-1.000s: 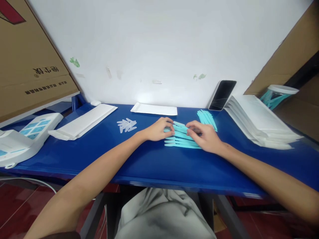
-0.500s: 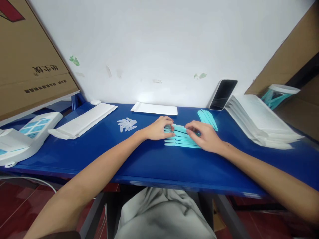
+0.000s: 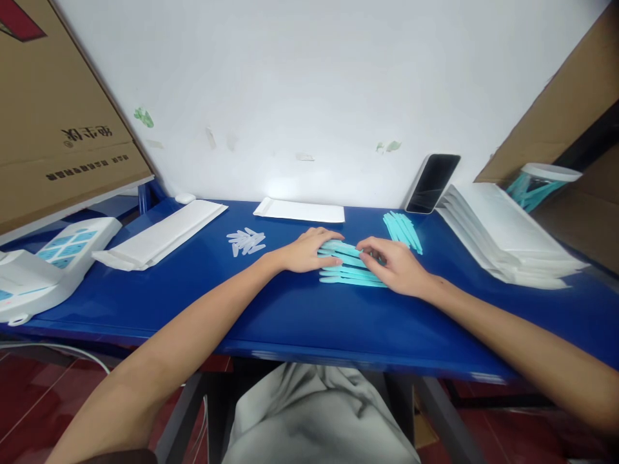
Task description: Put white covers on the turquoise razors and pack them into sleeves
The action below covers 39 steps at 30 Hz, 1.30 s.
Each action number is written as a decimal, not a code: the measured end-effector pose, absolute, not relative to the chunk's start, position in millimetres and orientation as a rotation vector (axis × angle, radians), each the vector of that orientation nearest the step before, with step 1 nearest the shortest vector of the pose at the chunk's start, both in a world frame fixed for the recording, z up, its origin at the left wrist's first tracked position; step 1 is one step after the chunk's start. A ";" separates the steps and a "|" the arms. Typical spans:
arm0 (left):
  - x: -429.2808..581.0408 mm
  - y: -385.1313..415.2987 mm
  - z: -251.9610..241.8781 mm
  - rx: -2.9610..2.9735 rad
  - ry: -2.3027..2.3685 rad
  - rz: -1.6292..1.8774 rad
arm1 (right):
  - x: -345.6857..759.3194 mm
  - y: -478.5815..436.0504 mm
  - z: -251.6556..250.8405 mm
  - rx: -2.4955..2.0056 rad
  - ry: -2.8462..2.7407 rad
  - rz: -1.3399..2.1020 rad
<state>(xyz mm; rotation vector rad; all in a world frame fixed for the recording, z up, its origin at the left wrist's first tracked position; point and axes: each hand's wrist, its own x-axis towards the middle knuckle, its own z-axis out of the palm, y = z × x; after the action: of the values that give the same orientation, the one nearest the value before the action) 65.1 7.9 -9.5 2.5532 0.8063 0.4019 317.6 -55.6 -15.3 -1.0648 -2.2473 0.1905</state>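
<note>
A row of slim teal sticks point(image 3: 351, 276), shaped like eyebrow razors, lies side by side on the blue table, pointing left to right. My left hand point(image 3: 309, 250) rests at their left ends, its thumb and fingers spread apart over the upper ones. At the right side my right hand point(image 3: 394, 264) has curled fingers, with thumb and index finger pinched at one of the upper sticks. That hand hides the right ends of several sticks. Just beyond it lies a second bunch of teal sticks point(image 3: 402, 232). Small translucent caps point(image 3: 245, 241) sit in a loose pile left of my left hand.
White packets lie at the left point(image 3: 162, 235) and at the back point(image 3: 300, 211). A stack of white packets point(image 3: 512, 235) stands right, beside a lidded tub point(image 3: 544, 183). A phone point(image 3: 432, 183) leans on the wall. A white device point(image 3: 62, 267) occupies the left edge.
My left hand's fingers have opened and stretched out flat over the upper sticks. The upper sticks now lie closer to the row. My right hand has shifted only slightly.
</note>
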 end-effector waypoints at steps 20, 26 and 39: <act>55.5 25.5 -16.8 2.127 0.913 0.695 | 315.2 -53.1 -15.8 -0.975 -2.295 0.214; 64.2 15.1 -18.3 2.301 0.881 0.691 | 315.3 -55.2 -10.4 -1.082 -2.428 0.242; 77.8 -8.2 -6.9 2.102 0.824 0.614 | 311.5 -58.5 -11.8 -1.386 -2.615 0.403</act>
<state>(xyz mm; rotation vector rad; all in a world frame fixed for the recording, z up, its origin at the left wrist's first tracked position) 77.8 -8.2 -6.9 2.1023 0.8238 0.6138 311.5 -58.5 -11.8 -1.3858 -2.6154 0.4028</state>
